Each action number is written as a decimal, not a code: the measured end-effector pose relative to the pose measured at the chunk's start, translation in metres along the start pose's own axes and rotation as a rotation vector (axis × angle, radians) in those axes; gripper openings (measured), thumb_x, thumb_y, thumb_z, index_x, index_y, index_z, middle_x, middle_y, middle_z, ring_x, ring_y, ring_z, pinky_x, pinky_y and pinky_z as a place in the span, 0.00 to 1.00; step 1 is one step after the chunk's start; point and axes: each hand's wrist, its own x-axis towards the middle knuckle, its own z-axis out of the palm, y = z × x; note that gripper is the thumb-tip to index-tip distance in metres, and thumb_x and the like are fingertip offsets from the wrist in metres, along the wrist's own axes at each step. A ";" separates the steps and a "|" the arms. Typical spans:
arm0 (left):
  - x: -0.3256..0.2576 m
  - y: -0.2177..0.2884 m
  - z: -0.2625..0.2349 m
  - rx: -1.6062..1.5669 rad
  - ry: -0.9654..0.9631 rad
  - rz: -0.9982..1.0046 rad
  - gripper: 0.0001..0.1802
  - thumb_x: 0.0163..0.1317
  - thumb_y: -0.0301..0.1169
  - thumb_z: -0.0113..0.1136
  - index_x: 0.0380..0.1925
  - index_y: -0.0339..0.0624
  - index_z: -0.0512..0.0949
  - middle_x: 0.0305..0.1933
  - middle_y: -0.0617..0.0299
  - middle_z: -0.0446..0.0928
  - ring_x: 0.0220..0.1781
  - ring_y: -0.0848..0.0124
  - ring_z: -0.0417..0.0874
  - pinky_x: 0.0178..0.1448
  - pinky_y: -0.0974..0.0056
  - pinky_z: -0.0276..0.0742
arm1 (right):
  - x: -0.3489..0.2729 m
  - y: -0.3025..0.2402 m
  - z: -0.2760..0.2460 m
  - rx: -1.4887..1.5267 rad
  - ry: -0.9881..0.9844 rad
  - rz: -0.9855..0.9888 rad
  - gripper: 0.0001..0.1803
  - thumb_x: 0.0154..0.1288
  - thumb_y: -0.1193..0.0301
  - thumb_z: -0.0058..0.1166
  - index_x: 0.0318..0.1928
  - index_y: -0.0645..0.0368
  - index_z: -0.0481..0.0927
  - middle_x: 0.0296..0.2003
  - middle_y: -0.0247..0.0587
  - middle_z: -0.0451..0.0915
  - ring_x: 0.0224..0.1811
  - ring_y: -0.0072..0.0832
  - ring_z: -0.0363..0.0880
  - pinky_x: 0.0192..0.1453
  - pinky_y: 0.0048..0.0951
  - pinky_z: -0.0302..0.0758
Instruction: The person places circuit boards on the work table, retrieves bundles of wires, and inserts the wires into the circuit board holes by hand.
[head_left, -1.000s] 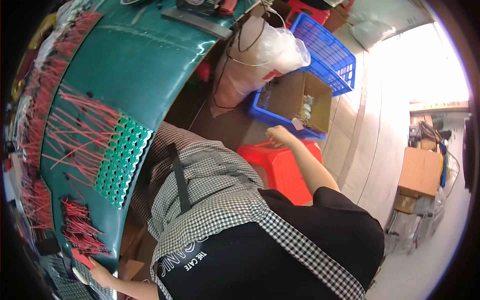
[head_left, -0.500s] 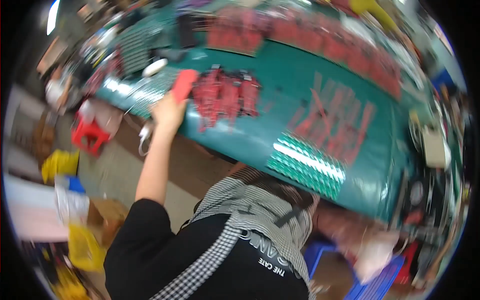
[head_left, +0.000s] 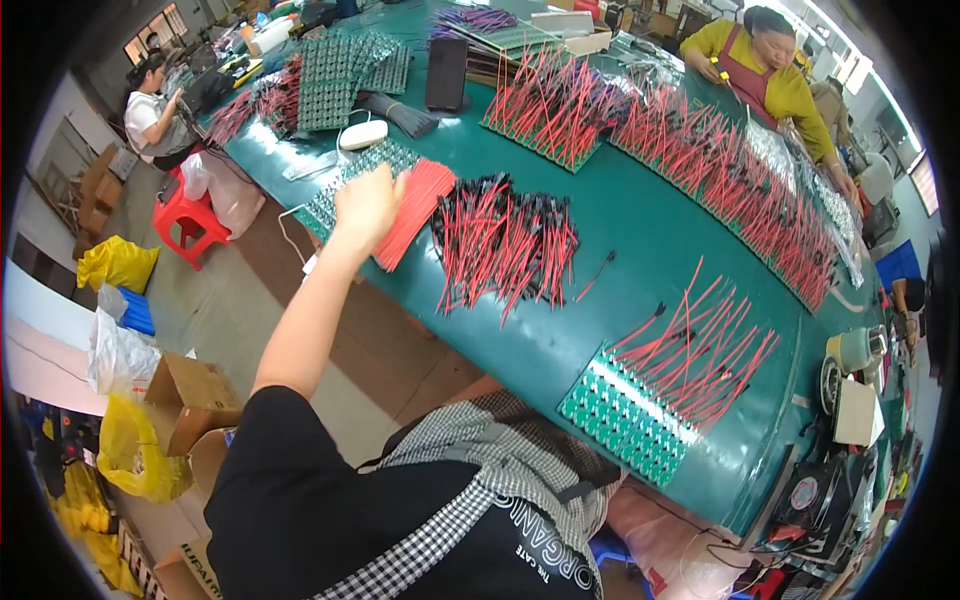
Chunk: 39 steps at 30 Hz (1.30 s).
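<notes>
My left hand (head_left: 366,205) is closed, its fingers curled down, at the left edge of a flat bundle of red wires (head_left: 418,212) on the green table. Its knuckles hide the fingertips, so I cannot see what they hold, if anything. Under and beyond the hand lies a panel of small green circuit boards (head_left: 385,156). Right of the bundle spreads a pile of red wires with black ends (head_left: 505,245). Nearer the front edge lies another green circuit board panel (head_left: 625,415), with loose red wires (head_left: 705,355) fanned across its far side. My right hand is out of view.
Wired board panels (head_left: 720,180) line the table's far side. A dark phone (head_left: 446,74), a white rounded device (head_left: 362,134) and stacked boards (head_left: 330,80) lie at the far left. A co-worker in a yellow top (head_left: 800,95) stands across the table. A red stool (head_left: 190,225) is at left.
The view has shifted, and the table now appears lower and sharper. My left hand has moved from the red bundle's near end to its left side, with the fingers more curled.
</notes>
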 end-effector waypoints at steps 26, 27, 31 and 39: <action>0.195 -0.119 0.060 -2.067 -0.241 -0.480 0.18 0.63 0.33 0.43 0.44 0.28 0.73 0.35 0.47 0.80 0.32 0.57 0.82 0.34 0.57 0.81 | -0.159 0.025 -0.011 -0.067 0.251 -0.007 0.08 0.70 0.62 0.49 0.42 0.50 0.76 0.27 0.25 0.68 0.28 0.18 0.65 0.29 0.20 0.63; 0.179 -0.135 0.047 -2.160 -0.351 -0.309 0.17 0.64 0.30 0.40 0.46 0.28 0.71 0.38 0.46 0.79 0.34 0.56 0.82 0.36 0.55 0.82 | -0.164 0.032 -0.009 -0.065 0.245 -0.005 0.08 0.70 0.62 0.49 0.42 0.50 0.76 0.26 0.24 0.67 0.27 0.18 0.65 0.28 0.19 0.63; 0.073 -0.044 -0.033 -2.434 -0.638 -0.006 0.23 0.67 0.36 0.42 0.54 0.27 0.67 0.47 0.45 0.76 0.40 0.56 0.81 0.40 0.56 0.82 | -0.216 0.087 0.007 -0.010 0.330 0.011 0.07 0.70 0.62 0.50 0.41 0.49 0.76 0.25 0.23 0.66 0.26 0.17 0.63 0.27 0.18 0.62; -0.138 0.075 -0.061 -2.503 -1.388 0.182 0.37 0.48 0.25 0.62 0.58 0.34 0.56 0.50 0.49 0.67 0.28 0.65 0.80 0.34 0.63 0.79 | -0.178 -0.027 0.309 -0.370 0.000 -0.603 0.05 0.60 0.78 0.54 0.34 0.70 0.80 0.28 0.39 0.79 0.28 0.22 0.74 0.32 0.22 0.70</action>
